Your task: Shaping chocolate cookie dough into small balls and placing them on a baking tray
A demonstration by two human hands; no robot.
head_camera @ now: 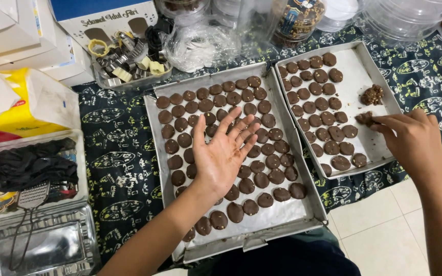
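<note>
Head view looks down on 2 metal trays on a dark patterned cloth (118,168). On the near tray (282,217) lie many round, flat, dark brown cookies (262,180) in rows, some with pale bits on top. White paper is under them. The left hand (223,153) hovers flat over the middle of this tray, fingers spread and grasping nothing, with brown smears on the palm. It hides some of the cookies under it.

On the right is the second tray (374,71), with more brown cookies on its left half and bare white paper on its right half. A lump of brown dough (372,94) sits on that paper. The right hand (410,138) rests at the right edge of this tray and pinches a small piece of dough (365,118) in its fingertips, just near the lump.

Far to the left is a small tub of metal cookie cutters (126,64). Clear plastic jars (297,18) and a crumpled plastic bag (200,43) stand at the far side. On the left are a yellow packet (31,110), a black cloth (29,163) in a clear box, and a small metal grater (32,197) on a shiny tray.
</note>
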